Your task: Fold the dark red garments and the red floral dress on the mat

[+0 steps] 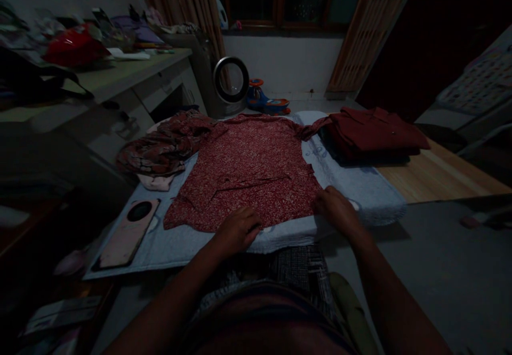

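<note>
Clock centred on the red floral garment (250, 155), twelve o'clock being away from the body. At eight: phone (130, 235), laid back side up on the pale blue cloth (352, 184), just beside the hem corner. At ten: patterned bundle (164, 144), close against the sleeve; little room there. At centre: garment spread flat, long crease across the lower half. At six: left hand (239, 230), resting at the hem, fingers curled; cannot tell whether gripping. Cloth edge just below; slim margin. At four: right hand (334, 206), fingertips together at the hem corner; cannot tell whether pinching. Step in hand, by judgement: straightening the hem. Next move, by judgement: calling for even tension between both hands. At two: folded stack (378, 131), near the other sleeve. At three: bare blue cloth, best open room; wooden tabletop (452, 174) beyond.
</note>
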Demonstrator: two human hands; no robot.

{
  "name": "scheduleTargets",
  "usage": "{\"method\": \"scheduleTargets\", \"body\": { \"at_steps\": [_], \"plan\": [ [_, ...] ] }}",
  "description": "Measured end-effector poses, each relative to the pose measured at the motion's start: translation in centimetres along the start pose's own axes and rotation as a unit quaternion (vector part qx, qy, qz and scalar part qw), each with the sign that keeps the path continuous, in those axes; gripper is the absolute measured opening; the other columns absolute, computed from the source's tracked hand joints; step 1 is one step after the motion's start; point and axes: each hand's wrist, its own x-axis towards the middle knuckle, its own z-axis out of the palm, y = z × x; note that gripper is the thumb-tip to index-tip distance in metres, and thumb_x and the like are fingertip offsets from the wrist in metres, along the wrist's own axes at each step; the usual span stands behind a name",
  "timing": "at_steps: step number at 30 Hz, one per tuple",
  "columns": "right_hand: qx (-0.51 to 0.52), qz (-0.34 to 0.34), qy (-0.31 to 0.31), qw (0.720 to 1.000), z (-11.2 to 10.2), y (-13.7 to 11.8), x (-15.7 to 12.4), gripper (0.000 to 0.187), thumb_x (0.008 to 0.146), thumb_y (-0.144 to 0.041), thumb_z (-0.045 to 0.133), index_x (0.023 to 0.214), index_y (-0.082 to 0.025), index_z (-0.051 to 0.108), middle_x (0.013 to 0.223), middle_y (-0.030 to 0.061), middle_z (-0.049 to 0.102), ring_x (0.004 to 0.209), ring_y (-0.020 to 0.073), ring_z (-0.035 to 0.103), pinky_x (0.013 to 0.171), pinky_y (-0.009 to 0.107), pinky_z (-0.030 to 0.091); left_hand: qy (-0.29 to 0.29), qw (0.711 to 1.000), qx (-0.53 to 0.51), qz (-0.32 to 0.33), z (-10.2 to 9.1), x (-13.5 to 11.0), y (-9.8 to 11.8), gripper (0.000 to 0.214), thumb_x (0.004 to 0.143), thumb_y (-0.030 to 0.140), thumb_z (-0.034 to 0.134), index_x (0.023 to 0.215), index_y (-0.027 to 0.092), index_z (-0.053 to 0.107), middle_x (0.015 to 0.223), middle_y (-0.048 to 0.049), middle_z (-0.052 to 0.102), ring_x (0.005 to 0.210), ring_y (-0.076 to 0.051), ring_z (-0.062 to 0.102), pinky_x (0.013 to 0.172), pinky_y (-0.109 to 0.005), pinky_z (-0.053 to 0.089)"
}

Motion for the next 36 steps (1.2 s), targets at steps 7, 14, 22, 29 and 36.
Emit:
{"method": "scheduleTargets", "body": {
  "at_steps": [7,14,22,29,36],
  "plan": [
    [0.023,-0.205,-0.021,0.978,2.4,-2.3,0.0,0.015,0.087,-0.012,0.056,0.093,-0.017,0.069,0.095,0.0078,0.062,0.092,0.0204,0.055,0.083,0.031,0.040,0.010,0.999,-0.034,-0.005,0.2,-0.1,-0.4,0.010,0.090,0.020,0.059,0.096,0.021,0.068,0.094,-0.0047,0.064,0.094,-0.020,0.057,0.081,-0.031,0.046],
    [0.012,-0.224,0.000,0.975,2.7,-2.1,-0.1,0.015,0.089,-0.012,0.053,0.091,-0.016,0.067,0.093,0.0076,0.062,0.091,0.0200,0.055,0.084,0.032,0.039,0.008,0.999,-0.036,-0.014,0.2,-0.1,-0.5,0.011,0.088,0.019,0.062,0.096,0.020,0.070,0.095,-0.0055,0.064,0.095,-0.020,0.058,0.081,-0.031,0.046],
    [0.081,-0.224,-0.057,0.970,1.4,-1.8,-0.9,0.018,0.084,-0.010,0.051,0.087,-0.017,0.067,0.090,0.0064,0.063,0.090,0.0196,0.056,0.084,0.031,0.042,0.004,1.000,-0.025,-0.015,0.2,-0.2,-0.5,0.014,0.088,0.019,0.061,0.097,0.020,0.072,0.096,-0.0059,0.064,0.095,-0.021,0.058,0.082,-0.032,0.047],
    [0.116,-0.157,-0.012,0.981,1.6,1.4,-0.3,0.019,0.082,-0.010,0.047,0.085,-0.018,0.064,0.091,0.0073,0.062,0.092,0.0212,0.055,0.084,0.032,0.043,0.018,0.998,-0.049,-0.021,0.4,-0.8,-0.5,0.016,0.089,0.025,0.062,0.102,0.021,0.071,0.096,-0.0062,0.064,0.095,-0.021,0.059,0.083,-0.032,0.047],
    [0.085,-0.128,-0.057,0.987,1.0,1.6,0.4,0.020,0.082,-0.009,0.046,0.085,-0.018,0.063,0.088,0.0058,0.064,0.083,0.0184,0.057,0.075,0.028,0.041,0.066,0.991,-0.082,-0.083,-1.2,-2.2,-2.3,0.026,0.096,0.024,0.044,0.102,0.019,0.069,0.100,-0.0065,0.066,0.097,-0.020,0.060,0.089,-0.034,0.048]
  ]
}}
